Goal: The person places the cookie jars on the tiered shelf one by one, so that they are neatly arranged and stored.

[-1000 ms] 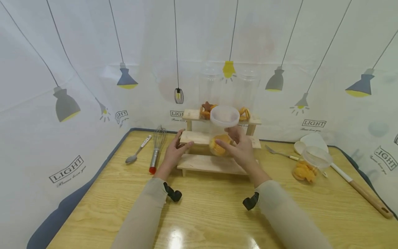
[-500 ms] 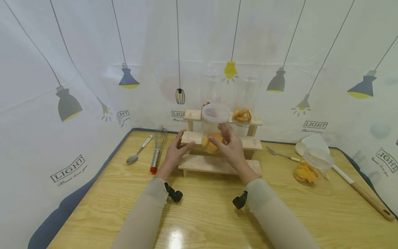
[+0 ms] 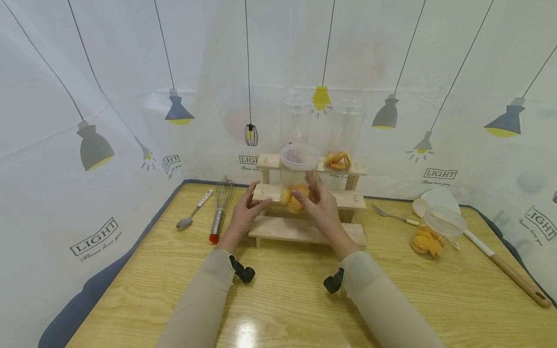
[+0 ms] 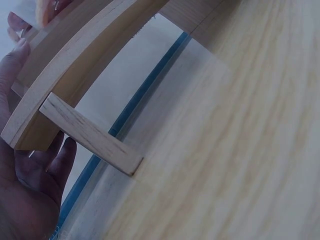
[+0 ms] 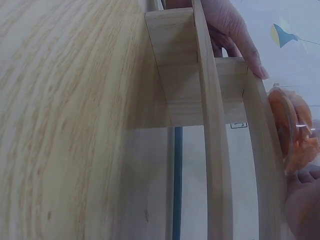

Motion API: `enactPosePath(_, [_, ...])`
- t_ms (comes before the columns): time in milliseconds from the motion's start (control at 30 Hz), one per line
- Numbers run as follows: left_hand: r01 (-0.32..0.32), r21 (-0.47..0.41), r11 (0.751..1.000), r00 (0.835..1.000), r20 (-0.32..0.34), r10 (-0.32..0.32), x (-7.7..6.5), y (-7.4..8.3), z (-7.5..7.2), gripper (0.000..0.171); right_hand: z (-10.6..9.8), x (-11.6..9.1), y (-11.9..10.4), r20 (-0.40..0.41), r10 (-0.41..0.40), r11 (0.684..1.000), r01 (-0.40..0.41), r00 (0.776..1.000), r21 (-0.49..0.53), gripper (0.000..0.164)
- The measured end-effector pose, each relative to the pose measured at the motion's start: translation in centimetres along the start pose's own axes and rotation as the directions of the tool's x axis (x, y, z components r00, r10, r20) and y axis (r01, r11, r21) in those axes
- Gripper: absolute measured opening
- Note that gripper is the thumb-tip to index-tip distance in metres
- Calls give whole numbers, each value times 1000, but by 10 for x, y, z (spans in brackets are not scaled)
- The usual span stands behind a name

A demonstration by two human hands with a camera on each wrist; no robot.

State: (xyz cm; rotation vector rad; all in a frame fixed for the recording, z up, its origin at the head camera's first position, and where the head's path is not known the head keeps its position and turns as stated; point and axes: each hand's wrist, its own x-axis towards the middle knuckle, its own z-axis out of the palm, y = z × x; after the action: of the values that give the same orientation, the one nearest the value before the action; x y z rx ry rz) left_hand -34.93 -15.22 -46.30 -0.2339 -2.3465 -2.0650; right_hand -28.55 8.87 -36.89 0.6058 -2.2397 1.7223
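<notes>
The clear jar (image 3: 296,180) is a squat cylinder with a frosted, whitish lid; ridged orange-yellow pieces sit in its bottom. It is at the middle shelf of the pale wooden stand (image 3: 304,230), left of centre; whether its base touches the shelf I cannot tell.

Taking the jar in the head view as the clock's centre, the right hand (image 3: 321,205) lies between 4 and 5 o'clock, thumb and fingers grasping the jar. At 8 o'clock the left hand (image 3: 243,215) clasps the left end of the middle shelf. The shelf's right end bears small marks too faint to read.

Tall jars (image 3: 346,135) stand on the top shelf at 12 and between 1 and 2. On the worktop (image 3: 283,295), another lidded jar (image 3: 435,234) sits between 3 and 4.

The backdrop (image 3: 209,58) prints "LIGHT" in boxes at 3, 9 and between 8 and 9, with script underneath; "love you" is readable there.
</notes>
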Motion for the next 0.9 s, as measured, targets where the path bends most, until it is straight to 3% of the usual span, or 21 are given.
enactPosePath(367, [-26,10,1000,999,-19,26,-1,0,1,83,-1,0,4,-5,-11,1000,11,1000,3,75])
enactPosePath(667, [-28,-9,1000,1000,-9,28,-2,0,1,79,-2,9,32,-34,2,999,-1,999,40,72])
enactPosePath(900, [-36,-6,999,999,-5,36,-2,-1,1,80,-8,9,31,-77,-17,1000,18,997,10,82])
